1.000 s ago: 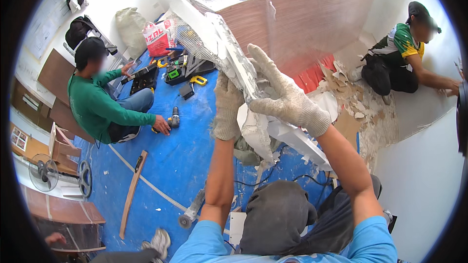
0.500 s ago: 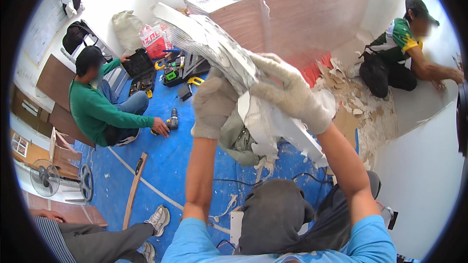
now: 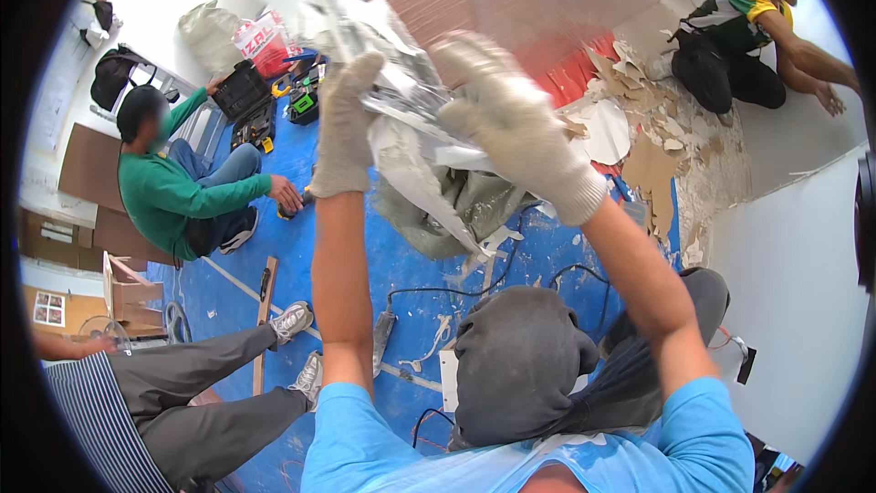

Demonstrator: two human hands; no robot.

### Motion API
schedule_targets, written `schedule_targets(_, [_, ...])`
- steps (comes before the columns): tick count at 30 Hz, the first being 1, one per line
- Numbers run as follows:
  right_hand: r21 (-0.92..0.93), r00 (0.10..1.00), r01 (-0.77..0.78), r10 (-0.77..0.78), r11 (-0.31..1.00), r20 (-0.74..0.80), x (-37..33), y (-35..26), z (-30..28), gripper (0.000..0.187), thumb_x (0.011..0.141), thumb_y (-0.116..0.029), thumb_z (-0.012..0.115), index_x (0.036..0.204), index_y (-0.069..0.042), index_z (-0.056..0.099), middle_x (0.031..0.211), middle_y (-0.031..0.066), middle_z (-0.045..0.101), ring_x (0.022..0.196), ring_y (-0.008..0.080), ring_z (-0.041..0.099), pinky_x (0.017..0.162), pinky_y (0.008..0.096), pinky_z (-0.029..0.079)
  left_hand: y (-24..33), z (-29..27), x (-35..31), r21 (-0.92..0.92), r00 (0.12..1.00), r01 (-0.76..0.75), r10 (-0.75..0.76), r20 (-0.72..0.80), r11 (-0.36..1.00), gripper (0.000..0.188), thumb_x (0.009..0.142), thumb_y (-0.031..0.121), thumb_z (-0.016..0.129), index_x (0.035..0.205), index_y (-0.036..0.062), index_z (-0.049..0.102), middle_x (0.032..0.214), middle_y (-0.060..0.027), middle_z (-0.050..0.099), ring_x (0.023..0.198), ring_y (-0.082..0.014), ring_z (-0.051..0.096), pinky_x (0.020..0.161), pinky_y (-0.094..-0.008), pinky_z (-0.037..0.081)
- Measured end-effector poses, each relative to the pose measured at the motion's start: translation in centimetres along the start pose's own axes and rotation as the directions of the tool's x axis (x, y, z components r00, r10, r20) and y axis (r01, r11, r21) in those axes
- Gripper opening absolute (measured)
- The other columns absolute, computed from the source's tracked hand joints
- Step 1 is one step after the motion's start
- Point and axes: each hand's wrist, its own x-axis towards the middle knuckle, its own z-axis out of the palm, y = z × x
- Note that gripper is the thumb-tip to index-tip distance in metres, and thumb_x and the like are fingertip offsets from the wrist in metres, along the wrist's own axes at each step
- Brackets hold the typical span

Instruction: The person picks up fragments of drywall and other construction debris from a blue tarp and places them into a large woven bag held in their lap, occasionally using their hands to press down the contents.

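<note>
Both my hands wear off-white knit work gloves. Between them, raised above the floor, is a crumpled bundle of white and silvery plastic wrapping scraps (image 3: 388, 36). My left hand (image 3: 345, 128) grips its left side, thumb against the scraps. My right hand (image 3: 516, 123), blurred by motion, presses in from the other side with bent fingers. A long torn white strip (image 3: 415, 183) dangles from the bundle. Just below lies a grey-green sack (image 3: 493, 215), partly hidden by the strip and my right hand.
A blue tarp (image 3: 356, 246) covers the floor, crossed by a black cord (image 3: 447, 290). Torn cardboard scraps (image 3: 652, 178) lie right. A person in green (image 3: 182, 187) sits by open tool cases (image 3: 242, 105); another person (image 3: 739, 46) kneels far right. Someone's legs (image 3: 210, 374) extend lower left.
My hands and the bundle have shifted up and left, and the bundle is more crumpled. The view has tilted lower. The lower-left person's legs have come further into view.
</note>
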Motion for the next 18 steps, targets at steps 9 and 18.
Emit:
schedule_targets(9, [0.91,0.538,-0.158,0.739,-0.383,0.405,-12.1,7.6,-1.8,0.065,0.095,-0.047,0.072,0.129,0.003,0.05,0.117,0.0199,0.062,0.107,0.0353,0.066,0.101,0.058,0.054,2.1,-1.5,1.5,-0.022,0.933,-0.346,0.342,-0.115,0.938,0.053,0.087,0.028,0.072,0.126,-0.0056,0.061,0.121,-0.017,0.067,0.11,-0.0272,0.067,0.098,-0.0432,0.054])
schedule_targets(18, [0.986,0.338,0.092,0.936,-0.137,0.099,-9.9,13.5,-0.7,0.042,0.098,-0.034,0.07,0.117,0.0,0.056,0.095,0.0107,0.059,0.089,0.0277,0.064,0.084,0.0471,0.057,-3.2,-7.0,-6.2,-0.124,0.988,-0.154,0.154,-0.01,0.98,0.077,0.083,0.032,0.069,0.144,-0.0079,0.044,0.132,-0.024,0.061,0.122,-0.0394,0.06,0.106,-0.0506,0.048])
